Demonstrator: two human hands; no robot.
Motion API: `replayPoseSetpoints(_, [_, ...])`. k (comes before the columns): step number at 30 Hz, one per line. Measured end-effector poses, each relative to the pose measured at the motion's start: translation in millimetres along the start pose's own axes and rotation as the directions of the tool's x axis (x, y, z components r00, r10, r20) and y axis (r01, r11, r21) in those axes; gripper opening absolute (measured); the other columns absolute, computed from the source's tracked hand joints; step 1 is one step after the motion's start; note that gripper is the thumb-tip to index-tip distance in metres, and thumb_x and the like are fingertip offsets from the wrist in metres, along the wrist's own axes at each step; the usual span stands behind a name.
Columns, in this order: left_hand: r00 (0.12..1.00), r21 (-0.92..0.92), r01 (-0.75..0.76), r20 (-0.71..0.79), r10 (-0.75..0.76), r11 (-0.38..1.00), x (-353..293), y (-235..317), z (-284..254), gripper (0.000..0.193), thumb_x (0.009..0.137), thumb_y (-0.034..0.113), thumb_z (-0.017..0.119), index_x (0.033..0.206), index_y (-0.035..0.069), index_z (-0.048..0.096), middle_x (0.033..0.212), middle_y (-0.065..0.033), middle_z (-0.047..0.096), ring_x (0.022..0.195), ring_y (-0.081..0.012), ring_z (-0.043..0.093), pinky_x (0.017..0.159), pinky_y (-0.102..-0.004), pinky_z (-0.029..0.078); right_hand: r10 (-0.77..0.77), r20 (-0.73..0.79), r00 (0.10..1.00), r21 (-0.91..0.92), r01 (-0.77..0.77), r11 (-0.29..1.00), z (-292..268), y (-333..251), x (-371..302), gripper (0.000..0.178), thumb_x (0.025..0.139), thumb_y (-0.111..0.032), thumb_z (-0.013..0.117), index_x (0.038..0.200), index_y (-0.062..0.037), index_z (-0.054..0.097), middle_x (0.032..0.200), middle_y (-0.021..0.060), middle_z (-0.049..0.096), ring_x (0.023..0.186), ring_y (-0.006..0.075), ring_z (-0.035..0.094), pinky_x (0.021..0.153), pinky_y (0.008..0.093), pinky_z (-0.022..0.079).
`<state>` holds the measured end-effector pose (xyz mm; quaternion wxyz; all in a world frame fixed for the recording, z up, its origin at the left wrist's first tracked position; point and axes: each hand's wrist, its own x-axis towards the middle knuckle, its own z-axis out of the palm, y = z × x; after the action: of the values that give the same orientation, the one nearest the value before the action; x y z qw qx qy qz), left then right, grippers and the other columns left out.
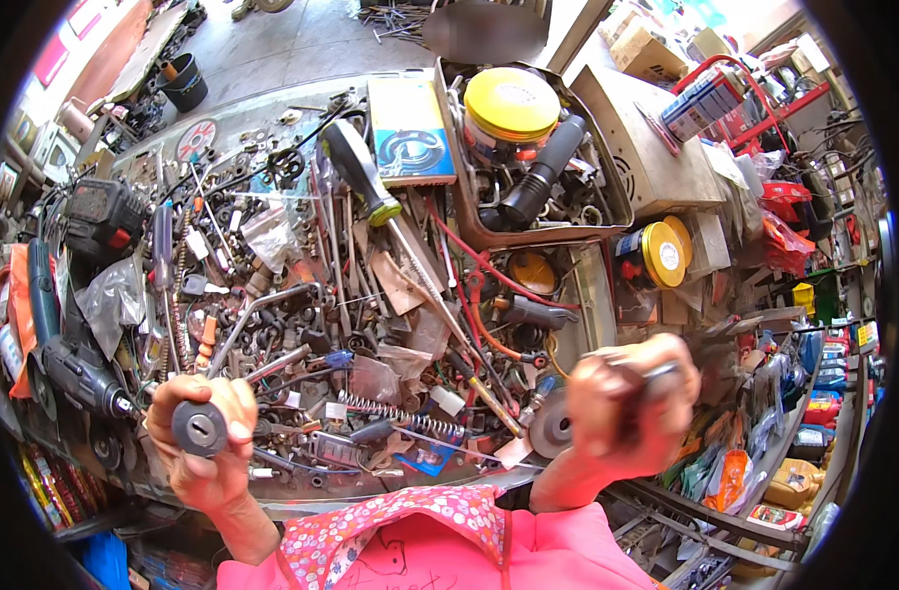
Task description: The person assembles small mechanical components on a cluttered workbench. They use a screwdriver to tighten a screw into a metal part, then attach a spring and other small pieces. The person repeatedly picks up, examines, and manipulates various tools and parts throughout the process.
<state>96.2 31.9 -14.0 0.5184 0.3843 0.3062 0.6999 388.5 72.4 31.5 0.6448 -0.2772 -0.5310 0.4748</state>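
My left hand (213, 474) is raised over the near left edge of the bench. Its fingers and thumb are closed around a round dark lock cylinder (200, 429), whose face with a keyhole slot is turned up toward me. My right hand (631, 403) is held up to the right, smeared by motion. Its fingers look wrapped round a dark reddish-brown thing (628, 418) with a shiny metal part; the blur hides what kind it is. Between the hands, a coil spring (400, 415) and a long screwdriver (366, 177) with a green-and-black handle lie among loose parts.
A metal tray (621, 211) holds a yellow-lidded tub (511, 103) and a black flashlight-like tube (543, 172). At the left lie a cordless power tool (86, 379) and a battery pack (105, 218). A grinding disc (551, 425) sits near my right forearm. Packed shelves (842, 413) stand right.
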Motion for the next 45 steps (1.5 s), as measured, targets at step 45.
replayPoseSetpoints(45, [0.875,0.347,-0.234,0.482,0.042,0.908,-71.7,29.0,25.1,0.045,0.069,0.016,0.083,0.107,-0.005,0.069,0.079,-0.0105,0.068,0.059,-0.02,0.06,0.052,-0.0315,0.042,-0.091,0.663,0.743,-0.016,0.136,0.991,43.6,3.3,-65.2,0.017,0.072,0.001,0.072,0.083,0.0119,0.066,0.053,0.0072,0.057,0.036,0.0151,0.051,0.035,0.0268,0.037])
